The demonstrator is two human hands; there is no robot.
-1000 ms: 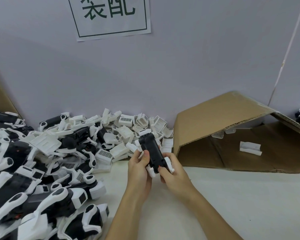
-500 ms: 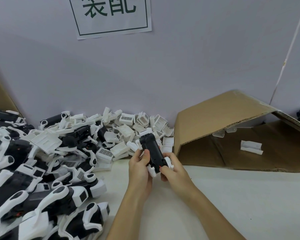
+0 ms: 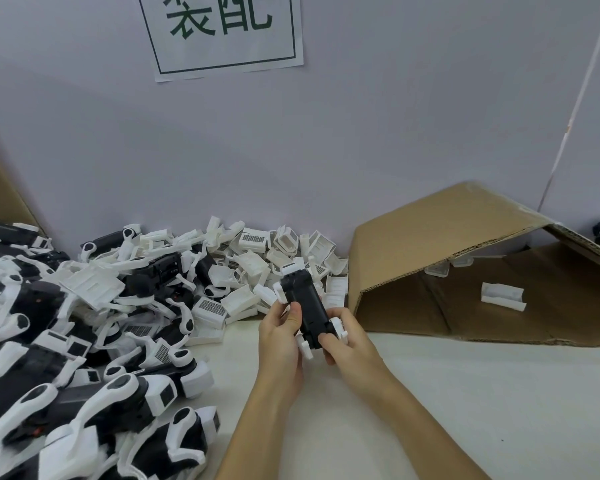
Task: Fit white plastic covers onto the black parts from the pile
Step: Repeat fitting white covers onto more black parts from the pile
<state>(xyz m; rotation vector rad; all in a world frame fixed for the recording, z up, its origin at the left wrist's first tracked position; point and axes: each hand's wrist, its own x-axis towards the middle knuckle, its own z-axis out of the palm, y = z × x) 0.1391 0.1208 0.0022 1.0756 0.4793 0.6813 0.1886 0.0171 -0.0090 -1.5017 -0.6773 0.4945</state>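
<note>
Cardboard box (image 3: pixel 430 237) at right holds one white cover (image 3: pixel 503 296); left hand (image 3: pixel 279 337) and right hand (image 3: pixel 349 344) grip a black part (image 3: pixel 307 306).

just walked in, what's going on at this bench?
A person is assembling small parts by hand. Both hands hold one black part above the white table: the left hand grips its left side with the thumb on top, the right hand grips the near end. White pieces show at its ends; whether a cover is fully seated can't be told. A pile of black and white parts lies to the left, and an open cardboard box to the right.
</note>
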